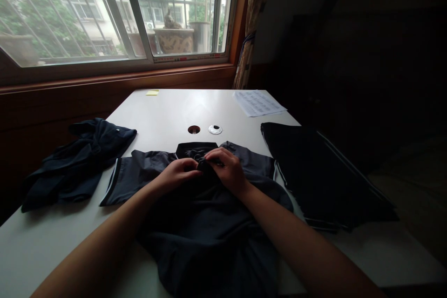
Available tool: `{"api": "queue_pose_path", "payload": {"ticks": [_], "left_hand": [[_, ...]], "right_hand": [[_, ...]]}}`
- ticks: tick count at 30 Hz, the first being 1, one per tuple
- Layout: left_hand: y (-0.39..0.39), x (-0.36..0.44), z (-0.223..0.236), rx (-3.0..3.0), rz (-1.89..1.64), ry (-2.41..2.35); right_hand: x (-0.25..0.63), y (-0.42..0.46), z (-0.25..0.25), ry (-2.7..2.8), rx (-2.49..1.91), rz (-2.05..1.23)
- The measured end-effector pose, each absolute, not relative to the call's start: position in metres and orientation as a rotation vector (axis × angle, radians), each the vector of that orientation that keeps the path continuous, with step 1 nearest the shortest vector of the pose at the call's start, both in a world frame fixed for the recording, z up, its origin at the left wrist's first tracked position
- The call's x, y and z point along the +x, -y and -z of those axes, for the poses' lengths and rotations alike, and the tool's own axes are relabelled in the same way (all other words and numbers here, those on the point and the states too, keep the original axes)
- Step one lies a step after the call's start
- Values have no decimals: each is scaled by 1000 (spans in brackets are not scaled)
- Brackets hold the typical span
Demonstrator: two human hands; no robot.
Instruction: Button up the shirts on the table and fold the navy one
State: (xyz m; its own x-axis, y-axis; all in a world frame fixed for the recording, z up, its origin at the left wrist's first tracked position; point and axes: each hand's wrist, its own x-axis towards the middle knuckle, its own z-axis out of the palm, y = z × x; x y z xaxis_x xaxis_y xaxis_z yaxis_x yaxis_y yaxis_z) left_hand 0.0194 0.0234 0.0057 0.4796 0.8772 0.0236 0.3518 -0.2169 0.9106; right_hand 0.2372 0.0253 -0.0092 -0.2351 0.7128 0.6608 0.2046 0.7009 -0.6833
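A dark short-sleeved shirt [209, 233] lies spread on the white table, its collar toward the window and a pale trim along the sleeve ends. Just below the collar, my left hand [183, 171] pinches the bunched fabric of the front from the left. My right hand [226, 166] grips the same gathered spot from the right, fingers bent over it. Both hands nearly meet there. Whatever small detail sits between the fingertips is too dark to make out.
A crumpled dark garment [84, 158] lies at the left, and flat dark garments [321, 177] lie at the right. On the white table [164, 111] are printed sheets [258, 102], a yellow sticky note [152, 92], a cable hole [194, 129] and a round silver cover [215, 129]. A barred window stands behind.
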Motion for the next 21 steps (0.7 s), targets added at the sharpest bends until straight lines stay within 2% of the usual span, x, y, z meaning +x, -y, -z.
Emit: {"api": "queue_pose_path", "payload": {"ticks": [11,21], "left_hand": [[-26,20,1,1901,-796,-1096],[-26,22,6,1981,-802,-1133]], "right_hand": [[238,-24,7,2042,-678,-591],[238,-26,12,2026,-768,-644]]}}
